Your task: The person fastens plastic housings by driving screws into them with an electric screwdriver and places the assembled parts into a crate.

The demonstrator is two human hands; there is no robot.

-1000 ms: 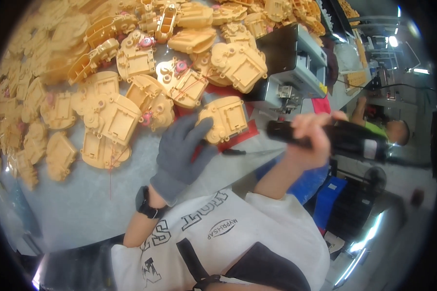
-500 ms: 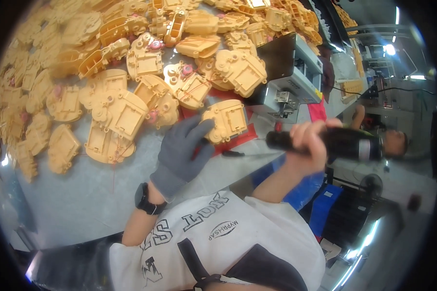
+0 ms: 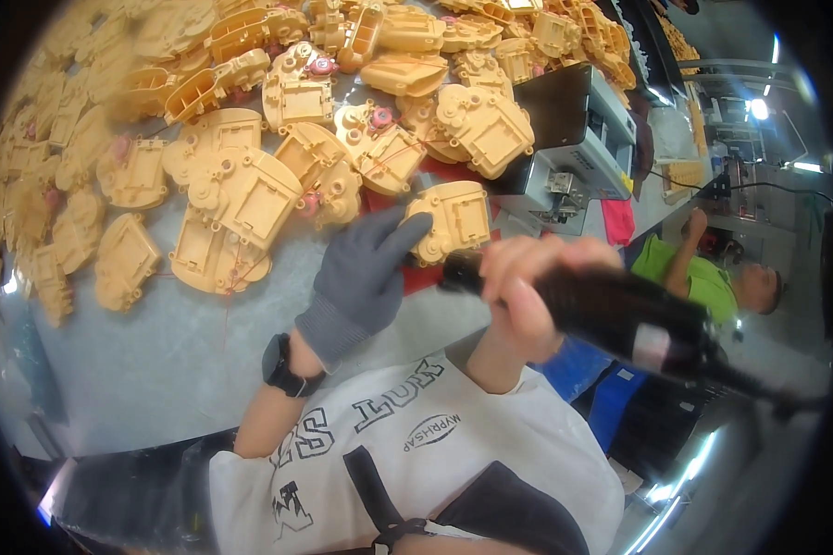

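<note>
Shallow yellow cases (image 3: 250,194) cover the far left of the table (image 3: 157,370), some holding pink parts (image 3: 321,66). The gloved left hand (image 3: 366,273) touches the left edge of the middle case (image 3: 461,217); whether its fingers pinch it, I can't tell. The right hand (image 3: 535,287) curls its fingers around a black power tool (image 3: 615,319), nose near that case.

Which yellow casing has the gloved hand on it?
The casing nearest the tip of the black tool: the left hand rests on its left edge. No other casing has a hand on it.
</note>
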